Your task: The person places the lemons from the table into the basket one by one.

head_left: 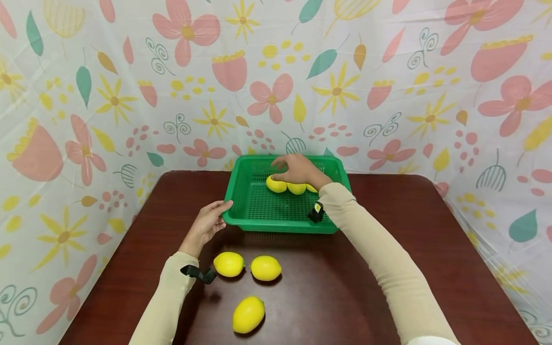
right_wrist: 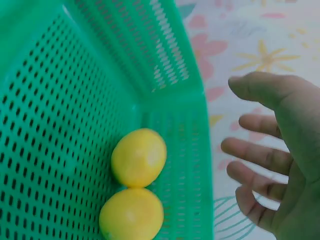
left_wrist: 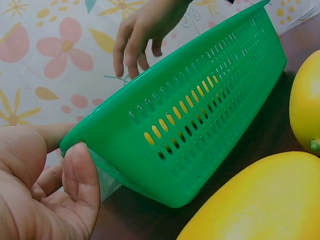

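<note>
Head frame: left hand (head_left: 208,221), left of centre, clamps green basket (head_left: 267,211) at rim; right hand (head_left: 298,170), centre, fingers apart, near lemons (head_left: 276,186).

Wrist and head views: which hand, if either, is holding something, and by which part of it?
The left hand grips the green basket by its rim, near the front left corner; the right hand holds nothing.

Soft, even brightness all around my dark tabletop (head_left: 327,297).
Light seems to fall from above, pooling small shadows under my loose lemons (head_left: 265,268) and leaving a dull sheen on that surface. My left wrist view is fairly crisp, a pale highlight on the nearest lemon (left_wrist: 260,205); my right one is hazy, the green basket (right_wrist: 30,25) blurred at its closest corner, the floral backdrop (right_wrist: 260,30) washed out.
</note>
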{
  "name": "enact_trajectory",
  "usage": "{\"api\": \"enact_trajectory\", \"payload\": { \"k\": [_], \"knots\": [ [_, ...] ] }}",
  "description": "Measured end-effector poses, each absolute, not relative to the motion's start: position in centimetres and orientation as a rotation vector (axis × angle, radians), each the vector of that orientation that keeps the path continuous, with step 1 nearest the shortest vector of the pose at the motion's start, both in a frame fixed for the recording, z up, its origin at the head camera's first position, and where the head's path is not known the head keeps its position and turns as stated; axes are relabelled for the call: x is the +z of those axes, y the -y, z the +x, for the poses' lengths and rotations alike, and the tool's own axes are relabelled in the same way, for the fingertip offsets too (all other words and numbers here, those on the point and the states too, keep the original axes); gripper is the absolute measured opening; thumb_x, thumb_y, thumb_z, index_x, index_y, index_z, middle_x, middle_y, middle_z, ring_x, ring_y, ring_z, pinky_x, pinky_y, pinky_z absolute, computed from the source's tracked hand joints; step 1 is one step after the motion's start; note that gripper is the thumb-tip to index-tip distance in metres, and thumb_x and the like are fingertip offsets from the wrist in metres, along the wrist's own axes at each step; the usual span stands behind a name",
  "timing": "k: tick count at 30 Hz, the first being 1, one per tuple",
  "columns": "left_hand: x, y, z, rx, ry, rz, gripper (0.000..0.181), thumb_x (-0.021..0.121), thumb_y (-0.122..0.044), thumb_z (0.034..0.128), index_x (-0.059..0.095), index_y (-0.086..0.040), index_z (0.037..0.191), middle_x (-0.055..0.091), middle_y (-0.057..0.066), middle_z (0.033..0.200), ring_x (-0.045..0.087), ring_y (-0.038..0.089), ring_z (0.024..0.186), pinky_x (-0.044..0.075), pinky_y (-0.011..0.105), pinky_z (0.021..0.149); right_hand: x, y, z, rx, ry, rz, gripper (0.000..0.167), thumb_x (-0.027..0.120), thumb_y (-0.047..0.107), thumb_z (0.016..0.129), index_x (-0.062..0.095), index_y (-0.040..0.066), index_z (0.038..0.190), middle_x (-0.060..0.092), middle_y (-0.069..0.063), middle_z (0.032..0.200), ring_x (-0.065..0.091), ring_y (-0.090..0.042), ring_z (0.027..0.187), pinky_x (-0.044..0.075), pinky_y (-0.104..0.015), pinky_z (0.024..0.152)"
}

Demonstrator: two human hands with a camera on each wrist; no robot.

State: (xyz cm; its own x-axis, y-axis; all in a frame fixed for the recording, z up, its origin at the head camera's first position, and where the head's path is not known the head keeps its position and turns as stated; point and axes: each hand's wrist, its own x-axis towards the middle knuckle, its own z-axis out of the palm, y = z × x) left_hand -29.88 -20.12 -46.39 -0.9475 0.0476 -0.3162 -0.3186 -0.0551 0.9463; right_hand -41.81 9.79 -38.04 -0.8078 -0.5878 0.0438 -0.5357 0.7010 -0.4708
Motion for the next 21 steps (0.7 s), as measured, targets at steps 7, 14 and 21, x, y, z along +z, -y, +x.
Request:
{"api": "enact_trajectory", "payload": {
  "k": [7,14,21],
  "knots": [
    [-46.4,20.2,-30.0,2.085,-1.971,-0.317,0.058,0.069,-0.039,0.0992,0.050,-0.009,0.145,0.049,-0.003,0.091,0.045,0.007,0.060,0.048,0.019,0.062,-37.0,-10.0,-37.8,-0.842,-2.881,-0.900,0.047,0.072,0.045,0.095,0.068,0.015,0.131,0.072,-0.009,0.120,0.066,-0.028,0.106,0.054,-0.047,0.088],
    [-46.5,20.1,-29.8,2.076,-1.968,-0.299,0.060,0.068,-0.040,0.0999,0.048,-0.008,0.147,0.051,-0.001,0.097,0.045,0.008,0.062,0.048,0.019,0.063,-37.3,-10.5,-32.9,-0.939,-2.866,-0.959,0.045,0.075,0.043,0.093,0.070,0.015,0.128,0.073,-0.005,0.117,0.066,-0.027,0.108,0.055,-0.043,0.089],
    [-46.6,20.1,-29.9,2.072,-1.983,-0.290,0.060,0.068,-0.040,0.1000,0.049,-0.007,0.146,0.048,-0.001,0.093,0.045,0.008,0.062,0.048,0.019,0.063,-39.0,-11.2,-28.6,-1.042,-2.804,-1.176,0.041,0.079,0.038,0.091,0.073,0.014,0.123,0.073,0.001,0.115,0.067,-0.024,0.103,0.056,-0.047,0.087]
  ]
}}
